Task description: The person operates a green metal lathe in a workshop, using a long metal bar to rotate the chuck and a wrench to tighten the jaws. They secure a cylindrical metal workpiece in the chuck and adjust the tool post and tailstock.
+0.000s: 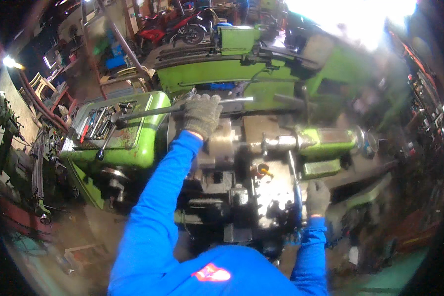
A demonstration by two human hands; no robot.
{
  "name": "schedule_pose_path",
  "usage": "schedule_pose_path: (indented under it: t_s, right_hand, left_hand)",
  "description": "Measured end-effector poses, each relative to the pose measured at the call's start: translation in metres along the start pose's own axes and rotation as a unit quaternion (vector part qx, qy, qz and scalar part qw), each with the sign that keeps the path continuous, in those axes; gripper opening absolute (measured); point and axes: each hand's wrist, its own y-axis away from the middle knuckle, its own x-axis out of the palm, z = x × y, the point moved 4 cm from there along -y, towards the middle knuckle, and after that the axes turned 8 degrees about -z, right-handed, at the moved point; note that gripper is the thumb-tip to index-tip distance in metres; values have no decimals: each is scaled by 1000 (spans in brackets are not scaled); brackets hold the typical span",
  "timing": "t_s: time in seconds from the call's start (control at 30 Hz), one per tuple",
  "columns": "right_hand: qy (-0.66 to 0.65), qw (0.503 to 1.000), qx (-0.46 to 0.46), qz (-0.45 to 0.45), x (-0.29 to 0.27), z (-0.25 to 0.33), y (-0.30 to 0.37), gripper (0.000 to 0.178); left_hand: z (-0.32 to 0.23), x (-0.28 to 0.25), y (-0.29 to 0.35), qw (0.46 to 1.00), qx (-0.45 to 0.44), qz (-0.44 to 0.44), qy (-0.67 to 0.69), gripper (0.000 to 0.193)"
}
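Note:
My left hand [202, 114], in a grey knit glove, is closed round a long metal bar [153, 112] above the lathe chuck [222, 143]. The bar's left end lies over the green headstock [150, 143], and its bright tip points right. My right hand [317, 198], also gloved, is closed at the right of the carriage, beside a slim blue tool [298, 200] with a metal stem. Whatever its fingers hold is hidden. A small round pot with a yellow-handled brush [266, 171] stands on the shiny carriage plate [274, 197]. The green tailstock [328, 140] is at the right.
Several hand tools [98, 123] lie on the headstock top. Behind stands another green lathe [222, 74]; a red motorcycle [167, 32] is farther back. A lever with a black knob [100, 155] sticks out at the headstock front. Bright light washes out the upper right.

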Motion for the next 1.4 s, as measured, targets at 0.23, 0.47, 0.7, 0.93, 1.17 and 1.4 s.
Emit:
schedule_pose_path:
  t_s: [0.23, 0.47, 0.7, 0.93, 1.17, 1.4]
  right_hand:
    - [-20, 1000, 2, 0, -7, 13, 3, 30]
    - [7, 1000, -9, 18, -3, 4, 0, 28]
    - [-22, 999, 20, 24, 0, -3, 1, 28]
    - [-28, 1000, 0, 7, -1, -4, -1, 29]
    - [-199, 968, 101, 114, 4, -16, -2, 32]
    - [-370, 901, 222, 35, -23, -125, -52, 37]
  left_hand:
    - [-5, -16, 1, 999, -3, 29, -22, 27]
    - [2, 7, 10, 999, -2, -33, 19, 20]
    - [3, 16, 9, 999, 24, -41, 10, 25]
    - [0, 7, 2, 999, -20, 35, 32, 32]
    - [-60, -31, 74, 902, -72, -222, 364, 35]
    - [-158, 78, 203, 713, -339, 35, 613, 31]
